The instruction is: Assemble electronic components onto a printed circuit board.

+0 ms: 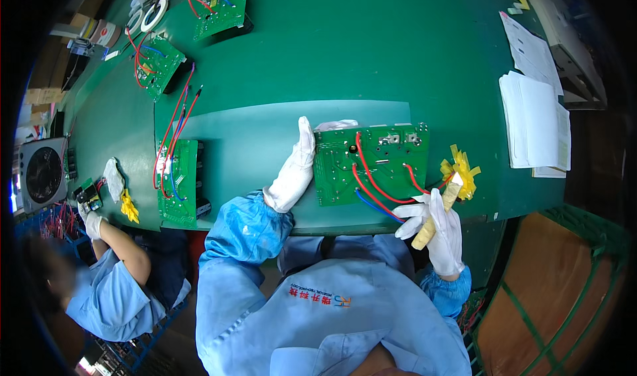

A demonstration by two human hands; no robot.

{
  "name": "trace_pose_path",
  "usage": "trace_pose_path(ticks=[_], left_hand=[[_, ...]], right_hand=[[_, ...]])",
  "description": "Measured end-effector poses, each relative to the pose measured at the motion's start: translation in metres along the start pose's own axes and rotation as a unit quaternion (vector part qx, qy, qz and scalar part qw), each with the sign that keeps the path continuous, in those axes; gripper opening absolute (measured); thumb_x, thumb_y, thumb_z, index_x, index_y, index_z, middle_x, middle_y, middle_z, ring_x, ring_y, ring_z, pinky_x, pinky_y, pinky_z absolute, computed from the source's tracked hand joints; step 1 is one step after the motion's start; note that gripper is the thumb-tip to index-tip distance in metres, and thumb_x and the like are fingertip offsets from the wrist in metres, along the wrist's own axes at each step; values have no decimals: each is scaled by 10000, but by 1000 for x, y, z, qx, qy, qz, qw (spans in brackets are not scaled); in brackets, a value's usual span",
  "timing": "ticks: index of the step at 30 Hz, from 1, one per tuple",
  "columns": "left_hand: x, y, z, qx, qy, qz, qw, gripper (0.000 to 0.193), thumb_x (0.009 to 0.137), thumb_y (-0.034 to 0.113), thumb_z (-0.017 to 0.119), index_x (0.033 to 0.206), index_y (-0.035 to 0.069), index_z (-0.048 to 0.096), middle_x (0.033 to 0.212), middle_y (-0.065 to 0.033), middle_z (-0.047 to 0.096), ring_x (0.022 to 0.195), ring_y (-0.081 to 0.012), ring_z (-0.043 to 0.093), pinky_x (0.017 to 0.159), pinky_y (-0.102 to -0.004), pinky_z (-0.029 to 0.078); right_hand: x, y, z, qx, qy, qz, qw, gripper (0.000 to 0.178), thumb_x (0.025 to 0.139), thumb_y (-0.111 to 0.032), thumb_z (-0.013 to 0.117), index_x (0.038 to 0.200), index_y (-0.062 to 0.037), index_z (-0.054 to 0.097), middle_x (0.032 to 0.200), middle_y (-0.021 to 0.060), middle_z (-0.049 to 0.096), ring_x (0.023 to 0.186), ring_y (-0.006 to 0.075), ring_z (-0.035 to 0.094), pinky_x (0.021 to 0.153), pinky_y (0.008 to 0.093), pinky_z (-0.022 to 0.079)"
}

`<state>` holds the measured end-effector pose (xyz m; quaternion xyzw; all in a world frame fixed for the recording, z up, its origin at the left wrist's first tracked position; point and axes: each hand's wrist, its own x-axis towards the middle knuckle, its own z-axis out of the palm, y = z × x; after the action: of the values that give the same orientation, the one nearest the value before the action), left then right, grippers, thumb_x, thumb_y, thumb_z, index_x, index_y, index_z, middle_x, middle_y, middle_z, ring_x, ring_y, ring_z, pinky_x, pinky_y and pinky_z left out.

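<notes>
A green circuit board (pixel 371 167) with red and blue wires is tilted up in front of me, its soldered face toward me. My left hand (pixel 296 170), in a white glove, holds the board by its left edge, with the fingers partly behind it. By the lower right corner, my gloved right hand (pixel 438 230) is closed around a stick wrapped in beige tape (pixel 424 234). Yellow strips (pixel 463 173) bunch at the stick's upper end. The red and blue wire ends run to the right hand's fingertips; whether they are pinched there I cannot tell.
Another wired board (pixel 178 177) stands left on the green table (pixel 371 51); two more boards (pixel 222 17) lie farther back. Papers (pixel 534 120) lie at the right. A co-worker's gloved hand (pixel 91 225) handles a small board at far left, near a fan (pixel 44 170).
</notes>
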<state>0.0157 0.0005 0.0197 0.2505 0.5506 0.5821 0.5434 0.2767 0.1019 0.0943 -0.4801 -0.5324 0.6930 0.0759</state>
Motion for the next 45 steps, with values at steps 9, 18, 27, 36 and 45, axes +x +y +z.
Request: trace_pose_path(ticks=[9, 18, 27, 36, 45], left_hand=[[3, 8, 0, 33, -1, 0, 999, 900, 1026, 695, 107, 1382, 5, 562, 1416, -125, 569, 1334, -263, 506, 1200, -375, 312], [0, 15, 7, 47, 52, -28, 997, 791, 1070, 628, 208, 1330, 7, 624, 1320, -135, 643, 1243, -277, 550, 1160, -351, 309], [2, 11, 6, 49, 68, -25, 996, 842, 1057, 662, 214, 1293, -21, 646, 1267, -151, 667, 1204, -252, 574, 1124, -345, 354], [-1, 29, 17, 80, 60, -2, 995, 856, 1055, 668, 215, 1288, -37, 640, 1265, -155, 667, 1206, -251, 576, 1125, -344, 356], [3, 3, 5, 29, 63, -2, 998, 819, 1067, 633, 225, 1289, -39, 636, 1249, -159, 679, 1190, -249, 599, 1114, -351, 384]], right_hand=[[8, 4, 2, -8, 31, 2, 999, 704, 1086, -548, 326, 1143, 122, 535, 923, 196, 755, 638, 189, 699, 612, 280, 561], [8, 5, 5, 11, 38, 9, 999, 641, 1083, -535, 363, 1162, 87, 494, 926, 199, 750, 634, 195, 698, 590, 290, 557], [7, 4, 7, 23, 43, 17, 999, 660, 1083, -541, 362, 1163, 96, 511, 912, 189, 751, 638, 184, 694, 625, 282, 555], [8, 10, 1, 25, 32, 14, 999, 707, 1087, -524, 363, 1280, 147, 480, 942, 206, 737, 642, 205, 689, 636, 297, 551], [-18, -26, -33, -145, 92, -19, 985, 462, 1085, -353, 431, 1289, -3, 653, 967, 108, 764, 560, 97, 627, 477, 210, 438]])
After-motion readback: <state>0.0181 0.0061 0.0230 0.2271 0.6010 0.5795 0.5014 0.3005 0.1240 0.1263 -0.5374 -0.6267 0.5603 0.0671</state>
